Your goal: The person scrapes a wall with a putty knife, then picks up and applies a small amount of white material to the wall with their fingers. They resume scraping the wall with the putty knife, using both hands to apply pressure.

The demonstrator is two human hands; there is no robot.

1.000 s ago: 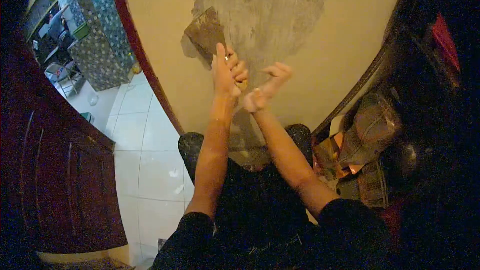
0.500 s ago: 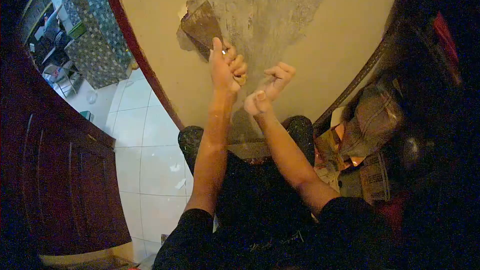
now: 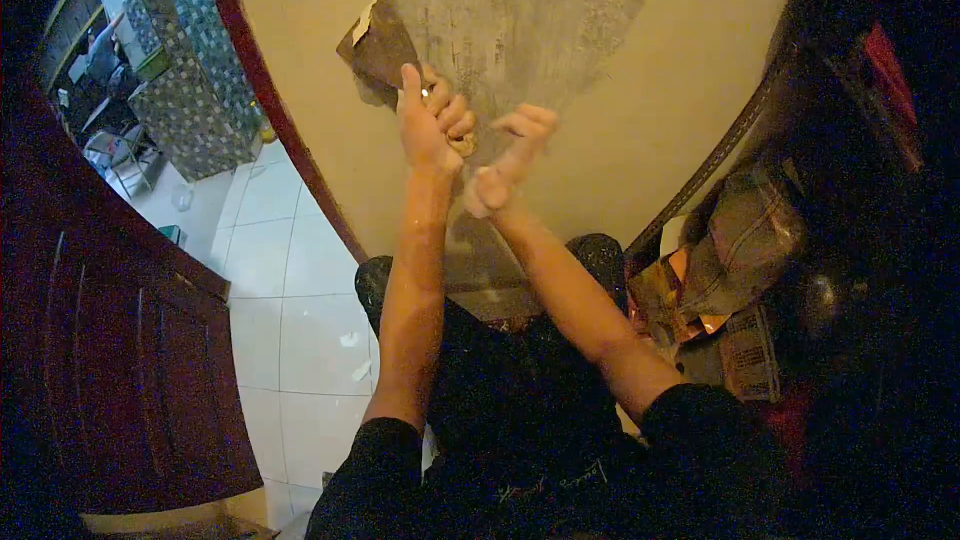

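My left hand (image 3: pixel 432 125) clenches the broad brown scraper (image 3: pixel 375 45) at the left edge of the grey plaster patch (image 3: pixel 540 10), while my right hand (image 3: pixel 505 165) is half-open and loosely curled. A slip could skin my knuckles.

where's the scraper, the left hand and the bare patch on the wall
scraper (image 3: pixel 378 45), head view, on the flat blade
left hand (image 3: pixel 430 128), head view, on the middle of the hand
bare patch (image 3: pixel 520 10), head view, on its grey middle

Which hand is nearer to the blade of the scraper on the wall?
Left. The left hand grips the scraper right below its blade. The right hand is lower and further right, beside the left hand, with fingers loosely curled.
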